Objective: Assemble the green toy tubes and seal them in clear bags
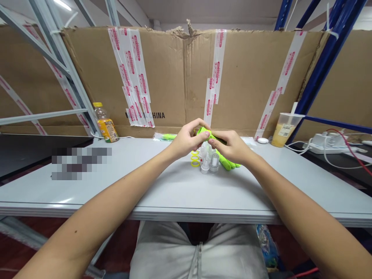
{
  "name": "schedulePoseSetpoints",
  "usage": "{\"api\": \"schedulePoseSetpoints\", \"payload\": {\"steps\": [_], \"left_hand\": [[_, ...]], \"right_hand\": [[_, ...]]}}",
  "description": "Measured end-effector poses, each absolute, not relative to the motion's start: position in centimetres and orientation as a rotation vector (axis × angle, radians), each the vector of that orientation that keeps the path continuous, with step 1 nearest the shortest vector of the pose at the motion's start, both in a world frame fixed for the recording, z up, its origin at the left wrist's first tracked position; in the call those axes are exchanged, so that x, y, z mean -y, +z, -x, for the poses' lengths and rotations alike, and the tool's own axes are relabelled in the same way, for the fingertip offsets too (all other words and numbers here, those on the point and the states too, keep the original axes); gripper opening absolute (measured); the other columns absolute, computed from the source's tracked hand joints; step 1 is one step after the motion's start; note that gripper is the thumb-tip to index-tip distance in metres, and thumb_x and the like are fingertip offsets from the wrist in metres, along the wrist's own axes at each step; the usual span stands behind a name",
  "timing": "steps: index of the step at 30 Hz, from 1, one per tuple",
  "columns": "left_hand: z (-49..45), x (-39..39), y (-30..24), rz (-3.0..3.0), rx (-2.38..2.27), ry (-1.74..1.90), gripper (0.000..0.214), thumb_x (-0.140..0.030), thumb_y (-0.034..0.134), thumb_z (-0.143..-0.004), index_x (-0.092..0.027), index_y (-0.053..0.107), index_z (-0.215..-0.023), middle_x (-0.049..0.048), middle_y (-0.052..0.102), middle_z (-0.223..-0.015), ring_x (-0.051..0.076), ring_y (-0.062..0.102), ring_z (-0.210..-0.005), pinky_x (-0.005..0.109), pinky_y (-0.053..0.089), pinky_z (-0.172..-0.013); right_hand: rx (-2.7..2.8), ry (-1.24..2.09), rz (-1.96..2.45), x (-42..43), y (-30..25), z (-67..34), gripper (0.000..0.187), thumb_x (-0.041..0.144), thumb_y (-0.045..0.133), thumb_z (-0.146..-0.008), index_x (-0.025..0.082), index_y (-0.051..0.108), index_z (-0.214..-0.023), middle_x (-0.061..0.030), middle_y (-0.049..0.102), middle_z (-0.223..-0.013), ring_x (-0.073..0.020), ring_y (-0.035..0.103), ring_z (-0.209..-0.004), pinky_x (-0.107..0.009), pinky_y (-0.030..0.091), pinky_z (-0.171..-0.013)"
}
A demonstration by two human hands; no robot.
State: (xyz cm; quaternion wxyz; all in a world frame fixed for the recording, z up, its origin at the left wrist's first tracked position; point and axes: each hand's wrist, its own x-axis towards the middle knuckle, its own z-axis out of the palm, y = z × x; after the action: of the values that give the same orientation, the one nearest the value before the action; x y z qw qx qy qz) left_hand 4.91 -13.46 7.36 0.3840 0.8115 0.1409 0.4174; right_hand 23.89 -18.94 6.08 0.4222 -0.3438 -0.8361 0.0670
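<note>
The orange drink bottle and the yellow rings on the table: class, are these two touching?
Apart. The head view shows the orange drink bottle standing far left by the cardboard wall, and the yellow rings lying near the left hand, with bare table between.

Both forearms reached forward; the left hand (186, 140) and right hand (232, 147) met, with fingers curled and fingertips pinched together.

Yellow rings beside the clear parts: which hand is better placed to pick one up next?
Probably the left. The yellow rings lie on the table just below the left hand. The right hand sits on the far side of the clear parts, over the green item.
</note>
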Motion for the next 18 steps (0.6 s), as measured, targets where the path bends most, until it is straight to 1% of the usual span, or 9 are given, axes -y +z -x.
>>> {"api": "schedulePoseSetpoints", "payload": {"steps": [3,5,7,9,12,15,18], "left_hand": [[-5.06,13.55,7.44,-2.055,-0.387,1.032,0.032,-0.043,0.070,-0.084,-0.019,0.055,-0.098,-0.0076,0.048,-0.054,0.007,0.044,-0.042,0.019,0.036,-0.040],[-5.00,13.61,7.52,-2.046,-0.389,1.012,0.033,-0.042,0.072,-0.083,-0.019,0.055,-0.097,-0.0073,0.048,-0.056,0.006,0.043,-0.043,0.019,0.035,-0.040],[-4.87,13.63,7.57,-2.041,-0.351,0.994,0.036,-0.042,0.074,-0.081,-0.018,0.055,-0.101,-0.0062,0.050,-0.060,0.006,0.044,-0.044,0.019,0.036,-0.041],[-4.72,13.58,7.54,-2.034,-0.287,0.974,0.042,-0.042,0.076,-0.080,-0.018,0.056,-0.109,-0.0046,0.053,-0.066,0.006,0.045,-0.047,0.020,0.038,-0.043],[-4.60,13.39,7.42,-2.021,-0.224,0.956,0.051,-0.047,0.073,-0.082,-0.018,0.055,-0.120,-0.0033,0.053,-0.070,0.007,0.049,-0.051,0.020,0.039,-0.043],[-4.68,13.20,7.32,-2.030,-0.231,0.968,0.050,-0.050,0.072,-0.082,-0.019,0.056,-0.117,-0.0040,0.052,-0.067,0.007,0.049,-0.049,0.019,0.038,-0.042],[-4.86,13.20,7.29,-2.028,-0.271,0.965,0.047,-0.048,0.076,-0.079,-0.017,0.056,-0.108,-0.0056,0.051,-0.063,0.005,0.046,-0.047,0.018,0.036,-0.041]], "right_hand": [[2.100,0.038,0.873,18.89,5.95,-23.73,0.032,0.040,0.048,-0.099,0.016,0.068,-0.090,-0.0001,0.059,-0.072,-0.0120,0.046,-0.064,-0.025,0.035,-0.062],[2.082,0.093,0.870,18.94,5.96,-23.65,0.032,0.042,0.051,-0.098,0.016,0.067,-0.087,-0.0007,0.060,-0.072,-0.0121,0.048,-0.063,-0.025,0.037,-0.061],[2.014,0.296,0.855,19.07,6.08,-23.64,0.036,0.046,0.051,-0.097,0.016,0.063,-0.081,-0.0007,0.059,-0.069,-0.0110,0.049,-0.057,-0.024,0.037,-0.054],[1.925,0.595,0.816,19.25,6.29,-23.70,0.041,0.051,0.050,-0.096,0.016,0.059,-0.077,0.0000,0.056,-0.064,-0.0097,0.047,-0.047,-0.024,0.035,-0.044],[1.846,0.956,0.743,19.50,6.59,-23.93,0.039,0.052,0.052,-0.094,0.016,0.059,-0.081,0.0006,0.057,-0.061,-0.0092,0.044,-0.036,-0.025,0.033,-0.034],[1.808,1.125,0.714,19.51,6.62,-24.14,0.035,0.048,0.055,-0.093,0.014,0.060,-0.085,-0.0011,0.062,-0.062,-0.0096,0.044,-0.033,-0.025,0.035,-0.030],[1.766,1.233,0.700,19.37,6.46,-24.14,0.034,0.045,0.054,-0.094,0.015,0.058,-0.079,-0.0019,0.062,-0.058,-0.0103,0.044,-0.031,-0.025,0.035,-0.028]]}}
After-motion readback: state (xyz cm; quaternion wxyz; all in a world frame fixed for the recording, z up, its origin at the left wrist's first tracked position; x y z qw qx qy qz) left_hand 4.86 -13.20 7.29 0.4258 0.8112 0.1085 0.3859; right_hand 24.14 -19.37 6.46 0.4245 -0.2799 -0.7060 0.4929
